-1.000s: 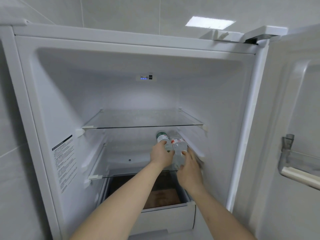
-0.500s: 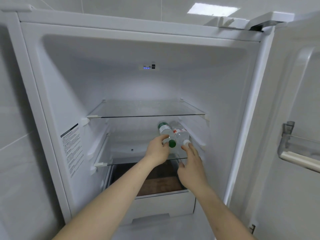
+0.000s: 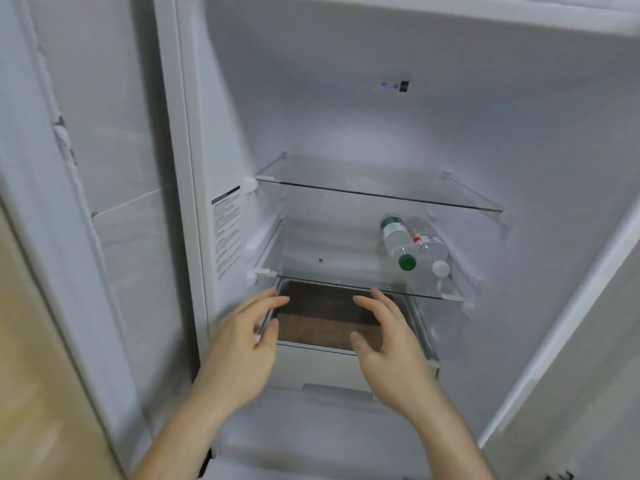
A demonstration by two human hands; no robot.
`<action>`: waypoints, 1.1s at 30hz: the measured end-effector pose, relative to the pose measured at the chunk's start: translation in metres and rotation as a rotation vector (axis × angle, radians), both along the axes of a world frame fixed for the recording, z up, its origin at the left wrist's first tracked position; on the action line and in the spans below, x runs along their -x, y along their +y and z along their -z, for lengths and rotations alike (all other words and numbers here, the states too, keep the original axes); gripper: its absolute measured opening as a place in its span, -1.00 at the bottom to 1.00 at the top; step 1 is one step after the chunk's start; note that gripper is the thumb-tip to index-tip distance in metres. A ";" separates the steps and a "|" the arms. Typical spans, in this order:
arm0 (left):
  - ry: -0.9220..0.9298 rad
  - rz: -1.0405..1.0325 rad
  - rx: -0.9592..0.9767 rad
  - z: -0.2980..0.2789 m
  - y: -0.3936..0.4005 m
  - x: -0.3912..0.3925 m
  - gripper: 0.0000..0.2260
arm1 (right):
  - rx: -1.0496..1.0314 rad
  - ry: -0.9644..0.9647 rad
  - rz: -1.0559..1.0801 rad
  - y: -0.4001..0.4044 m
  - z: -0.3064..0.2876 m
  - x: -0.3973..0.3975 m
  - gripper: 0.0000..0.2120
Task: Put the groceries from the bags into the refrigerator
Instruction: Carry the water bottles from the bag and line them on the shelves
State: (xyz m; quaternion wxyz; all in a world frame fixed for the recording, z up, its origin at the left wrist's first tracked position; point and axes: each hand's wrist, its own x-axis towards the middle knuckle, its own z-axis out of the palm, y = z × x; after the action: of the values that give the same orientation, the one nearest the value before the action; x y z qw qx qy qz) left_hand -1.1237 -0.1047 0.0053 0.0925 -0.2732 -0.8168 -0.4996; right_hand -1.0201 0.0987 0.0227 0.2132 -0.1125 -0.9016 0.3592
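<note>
Both hands point(image 3: 239, 344) point(image 3: 391, 348) empty, fingers loosely spread, seemingly below two shelved bottles point(image 3: 414, 245)

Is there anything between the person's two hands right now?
Nothing is held there. In the head view, the left hand and right hand are open and apart; through the gap shows only the brown-bottomed drawer under the lower glass shelf.

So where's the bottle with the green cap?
In the head view, the green-capped bottle lies on its side at the right of the lower glass shelf, touching the white-capped bottle on its right.
</note>
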 end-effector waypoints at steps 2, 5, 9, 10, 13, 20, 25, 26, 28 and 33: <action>0.010 -0.067 0.044 0.000 -0.016 -0.010 -0.65 | -0.029 -0.035 -0.068 -0.008 -0.001 0.007 -0.52; 0.043 -0.170 0.136 0.000 -0.038 -0.035 -0.64 | -0.095 -0.148 -0.230 -0.021 -0.002 0.012 -0.50; 0.016 -0.304 0.288 0.004 -0.075 -0.088 -0.62 | -0.209 -0.290 -0.512 -0.044 -0.006 0.006 -0.49; -0.002 -0.338 0.322 0.007 -0.086 -0.104 -0.61 | -0.210 -0.313 -0.573 -0.051 -0.007 0.002 -0.49; -0.071 -0.468 0.406 0.019 -0.119 -0.158 -0.60 | -0.196 -0.367 -0.733 -0.077 -0.006 -0.012 -0.49; -0.259 -0.807 0.526 0.045 -0.181 -0.322 -0.51 | -0.242 -0.437 -1.136 -0.159 0.012 -0.062 -0.50; -0.367 -1.071 0.522 0.044 -0.209 -0.441 -0.50 | -0.316 -0.462 -1.446 -0.229 0.017 -0.122 -0.51; -0.385 -1.126 0.516 0.042 -0.213 -0.462 -0.50 | -0.342 -0.456 -1.498 -0.243 0.016 -0.136 -0.50; -0.415 -1.227 0.500 0.038 -0.219 -0.507 -0.51 | -0.407 -0.424 -1.600 -0.272 0.014 -0.168 -0.50; -0.494 -1.451 0.442 0.033 -0.225 -0.629 -0.50 | -0.548 -0.406 -1.841 -0.338 0.010 -0.268 -0.51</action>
State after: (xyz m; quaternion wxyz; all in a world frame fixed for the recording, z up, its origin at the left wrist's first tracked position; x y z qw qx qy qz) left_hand -0.4942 -0.3294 -0.0280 0.1547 0.4333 -0.8679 -0.1873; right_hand -0.7519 -0.2392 0.0128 -0.2904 0.6282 -0.7086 0.1373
